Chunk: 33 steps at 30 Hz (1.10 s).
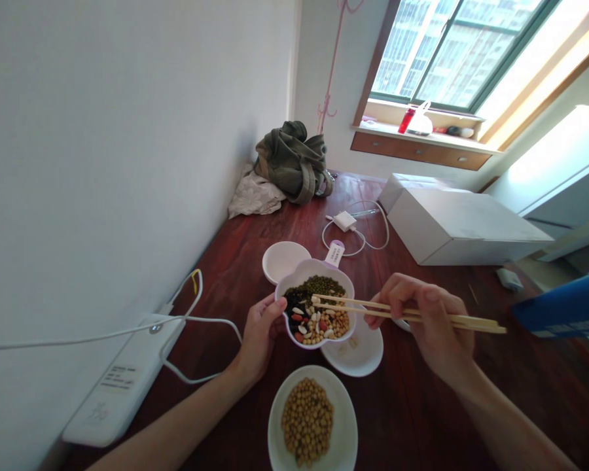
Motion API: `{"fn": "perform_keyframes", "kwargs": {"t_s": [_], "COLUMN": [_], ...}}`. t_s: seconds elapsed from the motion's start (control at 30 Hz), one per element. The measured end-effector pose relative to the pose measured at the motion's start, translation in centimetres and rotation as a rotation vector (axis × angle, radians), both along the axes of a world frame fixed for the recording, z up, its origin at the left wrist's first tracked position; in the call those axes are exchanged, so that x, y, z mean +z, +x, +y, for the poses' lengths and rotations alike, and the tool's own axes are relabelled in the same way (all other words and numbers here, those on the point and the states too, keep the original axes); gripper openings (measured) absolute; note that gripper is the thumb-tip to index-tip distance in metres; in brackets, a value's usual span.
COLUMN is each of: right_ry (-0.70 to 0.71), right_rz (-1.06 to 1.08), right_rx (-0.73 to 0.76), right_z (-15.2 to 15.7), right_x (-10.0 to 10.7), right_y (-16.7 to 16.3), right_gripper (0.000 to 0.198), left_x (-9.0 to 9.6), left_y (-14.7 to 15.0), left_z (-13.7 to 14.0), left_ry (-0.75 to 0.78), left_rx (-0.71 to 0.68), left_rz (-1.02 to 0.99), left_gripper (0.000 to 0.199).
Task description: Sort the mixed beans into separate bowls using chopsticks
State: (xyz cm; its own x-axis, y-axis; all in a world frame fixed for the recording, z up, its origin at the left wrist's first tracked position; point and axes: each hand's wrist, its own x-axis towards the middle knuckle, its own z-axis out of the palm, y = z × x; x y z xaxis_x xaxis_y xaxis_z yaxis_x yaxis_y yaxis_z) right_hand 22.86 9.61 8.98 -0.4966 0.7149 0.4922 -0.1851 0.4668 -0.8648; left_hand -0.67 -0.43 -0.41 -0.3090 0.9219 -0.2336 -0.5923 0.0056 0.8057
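Note:
My left hand (260,333) grips the left rim of a pale purple flower-shaped bowl (342,277) filled with mixed beans: green, black, red, white and yellow. My right hand (429,324) holds a pair of wooden chopsticks (373,307), whose tips reach into the bean mix. Right in front of me a white dish (346,418) holds a heap of yellow soybeans (307,420). A white dish (363,353) lies partly under the bowl, with little in it. Behind the bowl stands an empty white dish (282,258).
A dark red wooden table (412,405) carries a white power bank with cables (122,379) at the left, a white charger and cord (346,222), a large white box (456,226), a green bag (294,160) by the wall, and a blue object (564,307) at right.

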Motion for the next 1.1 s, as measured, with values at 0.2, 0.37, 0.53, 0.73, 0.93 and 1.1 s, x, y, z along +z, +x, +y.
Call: {"fn": "perform_keyframes", "kwargs": {"t_s": [0.2, 0.37, 0.53, 0.73, 0.93, 1.1], "right_ry": [0.011, -0.010, -0.014, 0.036, 0.029, 0.095], "right_rz": [-0.041, -0.148, -0.064, -0.145, -0.097, -0.070], "right_rx": [-0.067, -0.050, 0.048, 0.133, 0.121, 0.102], "right_z": [-0.4, -0.9, -1.6, -1.5, -1.5, -1.4], "right_x": [3.1, 3.3, 0.8, -1.5, -1.7, -2.4], "right_y": [4.7, 6.3, 2.2, -0.4, -1.1, -1.6], "right_gripper": [0.057, 0.058, 0.057, 0.054, 0.051, 0.051], "left_x": [0.0, 0.0, -0.2, 0.1, 0.3, 0.0], "left_y": [0.1, 0.1, 0.1, 0.0, -0.1, -0.1], "left_z": [0.1, -0.1, 0.1, 0.1, 0.0, 0.1], "left_ry": [0.002, 0.006, -0.004, -0.013, -0.019, -0.017], "left_rx": [0.003, 0.013, 0.013, 0.012, 0.003, 0.003], "left_rz": [-0.009, -0.003, 0.005, 0.009, 0.011, 0.010], "left_gripper": [0.060, 0.056, 0.054, 0.056, 0.057, 0.058]}}
